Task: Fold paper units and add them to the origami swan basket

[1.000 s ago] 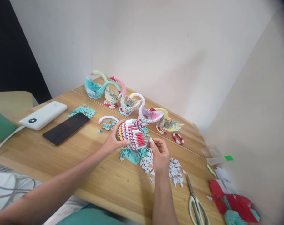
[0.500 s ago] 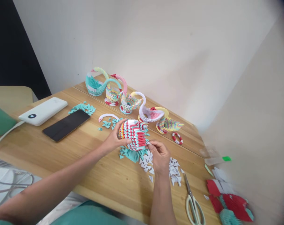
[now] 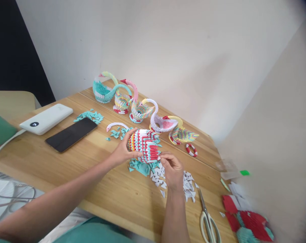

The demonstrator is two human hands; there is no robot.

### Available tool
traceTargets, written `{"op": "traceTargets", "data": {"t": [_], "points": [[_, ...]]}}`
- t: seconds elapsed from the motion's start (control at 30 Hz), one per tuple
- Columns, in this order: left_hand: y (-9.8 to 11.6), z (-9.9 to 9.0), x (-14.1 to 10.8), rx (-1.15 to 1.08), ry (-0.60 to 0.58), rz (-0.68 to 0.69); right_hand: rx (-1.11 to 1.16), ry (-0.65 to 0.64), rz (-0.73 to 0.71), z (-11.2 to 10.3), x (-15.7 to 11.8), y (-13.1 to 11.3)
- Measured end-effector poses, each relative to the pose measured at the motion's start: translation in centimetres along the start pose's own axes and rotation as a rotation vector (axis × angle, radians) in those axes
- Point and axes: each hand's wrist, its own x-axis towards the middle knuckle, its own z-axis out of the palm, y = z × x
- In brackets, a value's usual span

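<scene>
I see the left hand (image 3: pixel 122 151) clasping a red, white and teal modular-origami body (image 3: pixel 144 145) over the wooden table (image 3: pixel 112 192), thumb across its side. The right hand (image 3: pixel 173 170) pinches a small white paper piece (image 3: pixel 159 157) at the modular-origami body's right edge. Around that body, teal paper triangles (image 3: pixel 142 168) lie beneath, white paper triangles (image 3: pixel 188 185) to the right, paper swans (image 3: pixel 156 125) behind, a smartphone (image 3: pixel 71 134) to the left.

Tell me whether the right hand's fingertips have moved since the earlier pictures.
Yes, slightly: against the red-and-white paper ring, the right hand has its fingertips farther left and nearer the person.
</scene>
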Motion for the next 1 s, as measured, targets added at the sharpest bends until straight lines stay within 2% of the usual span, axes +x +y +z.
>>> {"op": "traceTargets", "data": {"t": [0.4, 0.73, 1.0], "points": [[-0.13, -0.15, 0.09, 0.070, 0.017, 0.029, 0.035, 0.061, 0.069, 0.05, 0.03, 0.18], [-0.33, -0.49, 0.15, 0.086, -0.010, 0.060, -0.066, 0.058, 0.140, -0.29, -0.18, -0.33], [0.15, -0.68, 0.21, 0.183, -0.012, 0.084, -0.151, 0.052, 0.161, -0.32, -0.18, -0.53]]}}
